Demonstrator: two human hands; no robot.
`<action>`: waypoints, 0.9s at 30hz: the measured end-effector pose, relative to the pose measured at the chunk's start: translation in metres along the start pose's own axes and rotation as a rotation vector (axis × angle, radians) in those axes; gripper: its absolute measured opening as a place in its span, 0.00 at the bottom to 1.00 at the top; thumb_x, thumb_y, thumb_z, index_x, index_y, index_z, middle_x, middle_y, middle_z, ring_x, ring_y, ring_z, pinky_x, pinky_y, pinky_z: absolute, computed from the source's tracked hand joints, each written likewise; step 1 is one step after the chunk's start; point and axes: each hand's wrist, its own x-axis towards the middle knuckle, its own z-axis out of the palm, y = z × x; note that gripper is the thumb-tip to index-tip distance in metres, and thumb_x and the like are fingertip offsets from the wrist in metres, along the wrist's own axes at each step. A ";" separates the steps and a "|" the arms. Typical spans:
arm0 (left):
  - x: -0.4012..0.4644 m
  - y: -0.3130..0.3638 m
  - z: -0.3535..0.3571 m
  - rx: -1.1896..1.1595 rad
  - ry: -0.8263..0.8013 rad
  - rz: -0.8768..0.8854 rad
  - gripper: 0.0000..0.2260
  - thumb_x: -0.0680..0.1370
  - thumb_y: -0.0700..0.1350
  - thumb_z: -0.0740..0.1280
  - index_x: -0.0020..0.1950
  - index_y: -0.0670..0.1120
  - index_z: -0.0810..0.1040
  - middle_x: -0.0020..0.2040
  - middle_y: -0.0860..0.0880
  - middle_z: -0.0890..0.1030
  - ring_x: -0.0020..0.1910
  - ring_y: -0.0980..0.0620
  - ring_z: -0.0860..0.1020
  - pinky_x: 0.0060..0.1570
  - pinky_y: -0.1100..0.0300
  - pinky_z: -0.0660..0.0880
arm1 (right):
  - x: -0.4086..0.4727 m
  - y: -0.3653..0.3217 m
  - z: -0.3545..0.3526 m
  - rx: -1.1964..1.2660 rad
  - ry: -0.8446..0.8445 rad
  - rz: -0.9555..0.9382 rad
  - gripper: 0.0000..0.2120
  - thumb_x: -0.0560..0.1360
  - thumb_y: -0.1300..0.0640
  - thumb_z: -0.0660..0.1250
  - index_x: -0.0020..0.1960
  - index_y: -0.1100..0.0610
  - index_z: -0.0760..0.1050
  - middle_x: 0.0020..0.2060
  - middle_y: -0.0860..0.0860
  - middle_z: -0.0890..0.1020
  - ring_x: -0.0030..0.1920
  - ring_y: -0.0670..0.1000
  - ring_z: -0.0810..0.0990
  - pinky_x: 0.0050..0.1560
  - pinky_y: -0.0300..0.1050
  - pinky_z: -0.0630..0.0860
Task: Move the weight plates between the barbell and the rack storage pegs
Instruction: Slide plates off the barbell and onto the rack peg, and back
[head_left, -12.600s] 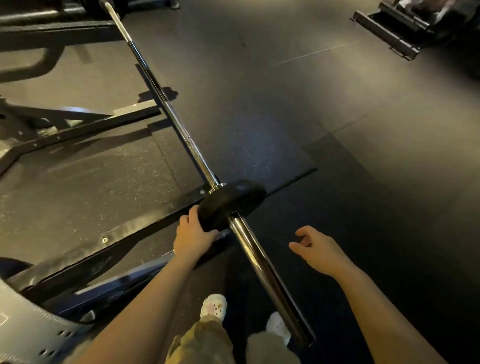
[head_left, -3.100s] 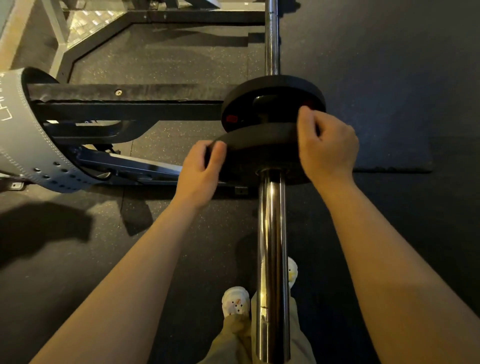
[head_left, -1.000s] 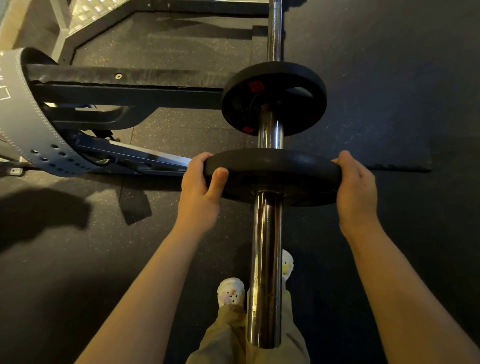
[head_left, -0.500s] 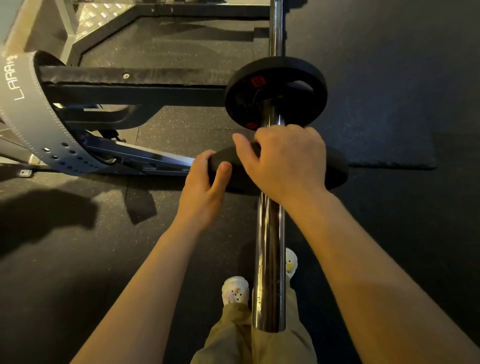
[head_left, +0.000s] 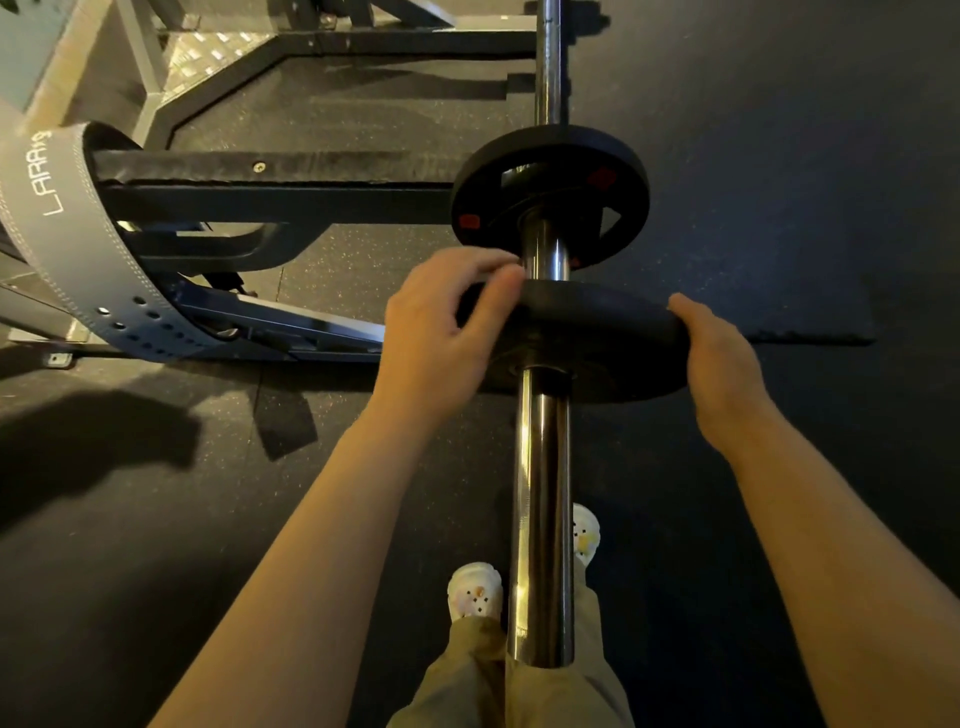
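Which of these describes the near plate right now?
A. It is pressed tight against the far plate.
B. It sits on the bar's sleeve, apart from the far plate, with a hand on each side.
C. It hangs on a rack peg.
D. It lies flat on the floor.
B: the near plate is on the sleeve, with bare sleeve between it and the far plate; the left hand and right hand grip its edges.

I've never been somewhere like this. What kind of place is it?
Most likely a gym, at a lifting rack. A steel barbell carries two round black plates, a black metal rack stands beside it, and a grey lifting belt hangs there over dark rubber flooring.
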 end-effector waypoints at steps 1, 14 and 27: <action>0.000 -0.004 0.001 -0.077 -0.003 -0.130 0.10 0.82 0.55 0.53 0.55 0.55 0.71 0.48 0.64 0.70 0.49 0.69 0.69 0.51 0.65 0.66 | 0.001 0.004 0.000 0.038 0.024 0.049 0.13 0.81 0.51 0.55 0.40 0.51 0.72 0.38 0.46 0.76 0.40 0.43 0.73 0.45 0.40 0.68; -0.055 -0.036 0.007 -0.241 -0.057 -0.379 0.34 0.61 0.82 0.49 0.52 0.58 0.68 0.46 0.55 0.73 0.41 0.67 0.71 0.39 0.78 0.65 | -0.018 0.034 0.002 0.224 0.161 0.189 0.10 0.79 0.48 0.59 0.49 0.51 0.75 0.49 0.53 0.78 0.51 0.51 0.76 0.52 0.46 0.71; -0.067 -0.048 0.016 -0.408 -0.024 -0.434 0.36 0.62 0.82 0.47 0.59 0.59 0.65 0.53 0.56 0.71 0.48 0.68 0.71 0.45 0.77 0.66 | -0.035 -0.012 0.017 -0.257 0.230 -0.312 0.14 0.81 0.48 0.56 0.43 0.55 0.73 0.36 0.46 0.73 0.34 0.39 0.72 0.40 0.35 0.69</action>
